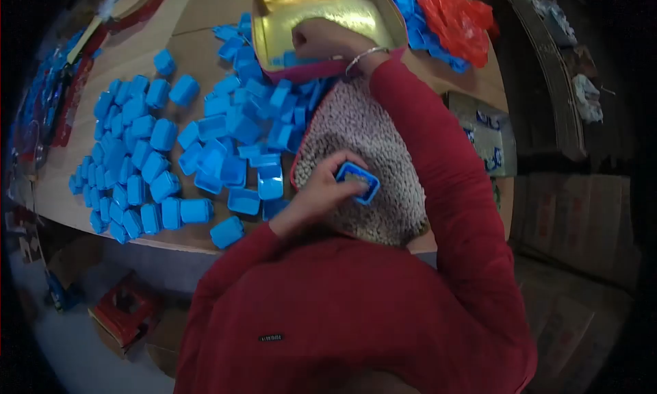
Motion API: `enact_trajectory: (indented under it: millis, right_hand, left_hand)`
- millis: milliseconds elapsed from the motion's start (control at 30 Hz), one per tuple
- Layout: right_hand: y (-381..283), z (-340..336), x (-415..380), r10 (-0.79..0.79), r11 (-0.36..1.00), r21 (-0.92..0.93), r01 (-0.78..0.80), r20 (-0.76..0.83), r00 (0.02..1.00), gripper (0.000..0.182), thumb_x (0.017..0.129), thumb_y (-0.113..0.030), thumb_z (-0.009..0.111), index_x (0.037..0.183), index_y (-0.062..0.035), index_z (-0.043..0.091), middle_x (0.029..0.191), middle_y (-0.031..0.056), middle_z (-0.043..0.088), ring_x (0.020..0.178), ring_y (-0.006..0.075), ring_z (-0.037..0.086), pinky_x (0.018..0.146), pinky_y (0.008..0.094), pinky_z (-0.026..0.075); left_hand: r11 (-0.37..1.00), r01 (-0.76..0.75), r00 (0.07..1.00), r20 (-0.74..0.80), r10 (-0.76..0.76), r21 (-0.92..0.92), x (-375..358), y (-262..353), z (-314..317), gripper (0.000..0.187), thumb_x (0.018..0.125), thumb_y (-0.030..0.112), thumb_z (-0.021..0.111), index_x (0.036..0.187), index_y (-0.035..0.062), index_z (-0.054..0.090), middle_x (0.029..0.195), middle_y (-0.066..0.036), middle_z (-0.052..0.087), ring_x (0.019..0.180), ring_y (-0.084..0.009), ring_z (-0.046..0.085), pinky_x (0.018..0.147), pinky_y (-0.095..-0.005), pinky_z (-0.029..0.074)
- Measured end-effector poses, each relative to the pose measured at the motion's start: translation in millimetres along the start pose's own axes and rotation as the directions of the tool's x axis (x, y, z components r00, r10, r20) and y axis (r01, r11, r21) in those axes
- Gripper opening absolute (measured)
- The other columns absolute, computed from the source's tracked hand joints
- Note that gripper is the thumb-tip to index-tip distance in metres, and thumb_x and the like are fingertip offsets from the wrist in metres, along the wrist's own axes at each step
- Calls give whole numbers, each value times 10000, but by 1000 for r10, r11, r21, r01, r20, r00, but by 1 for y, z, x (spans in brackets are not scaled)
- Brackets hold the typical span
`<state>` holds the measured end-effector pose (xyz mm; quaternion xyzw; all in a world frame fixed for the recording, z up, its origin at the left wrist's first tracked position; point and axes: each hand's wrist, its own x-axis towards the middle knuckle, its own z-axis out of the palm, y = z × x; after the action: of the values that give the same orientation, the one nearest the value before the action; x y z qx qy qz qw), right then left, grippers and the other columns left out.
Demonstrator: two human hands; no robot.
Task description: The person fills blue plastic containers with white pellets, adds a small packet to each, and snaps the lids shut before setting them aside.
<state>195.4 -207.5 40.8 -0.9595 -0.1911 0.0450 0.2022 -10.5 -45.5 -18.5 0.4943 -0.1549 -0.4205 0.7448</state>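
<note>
My left hand [324, 185] is closed around a small open blue plastic box [371, 182], its thumb reaching over the rim. Some pale contents show inside the box, too small to name. Beneath that hand spreads a heap of small pale pellets [366, 123] in a red-edged container. My right hand [323, 39] is over the gold-lined tin [335, 14] at the top, its fingers curled in; whatever they may hold is hidden. A few blue pieces [287, 58] lie in the near left corner of the tin, close to that hand.
Closed blue boxes [140, 127] are piled on the left of the table, with open blue box halves [226, 161] between them and the pellets. A red plastic bag [455, 21] lies at top right. A tray with small packets [489, 137] sits at the right edge.
</note>
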Motion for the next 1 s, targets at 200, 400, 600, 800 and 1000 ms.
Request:
enact_trajectory:
  millis: [200,400,600,800,1000]
  right_hand:
    - [-45,-35,-161,-219,950,-306,64,-505,835,131,771,-120,651,851,-54,571,752,113,597,681,289,615,595,390,477]
    - [-23,55,-275,43,959,-255,-120,-288,957,218,731,-89,690,866,-47,524,911,119,540,879,314,574,710,411,487]
    - [-14,63,-283,166,984,-11,-180,-325,931,228,726,-90,696,916,-49,577,927,132,578,926,328,575,754,425,487]
    - [-28,30,-292,222,952,287,-105,-413,883,267,712,-91,719,951,-45,609,948,133,579,888,332,577,765,393,473]
    - [-84,24,-288,-69,975,155,157,-460,885,294,661,-56,711,935,-56,606,930,105,554,907,312,560,763,394,483]
  left_hand:
    - [997,-26,994,-110,18,-76,0,3,5,218,836,72,691,1038,57,610,916,-22,637,817,-104,617,718,-250,529]
    - [1000,1,987,-163,3,25,-1,4,8,189,833,66,681,1006,76,605,870,0,627,755,-76,603,622,-227,513]
    - [993,-47,999,-5,48,112,-3,6,7,436,796,34,693,1198,80,528,1029,-16,607,912,-99,589,761,-254,506]
    - [983,-125,992,15,124,135,-3,2,11,545,759,-46,705,1251,59,495,1110,-19,608,1001,-111,588,822,-258,496]
    - [968,-124,991,-22,132,219,-7,2,18,528,749,-48,722,1235,49,537,1078,-17,624,972,-102,603,796,-250,509]
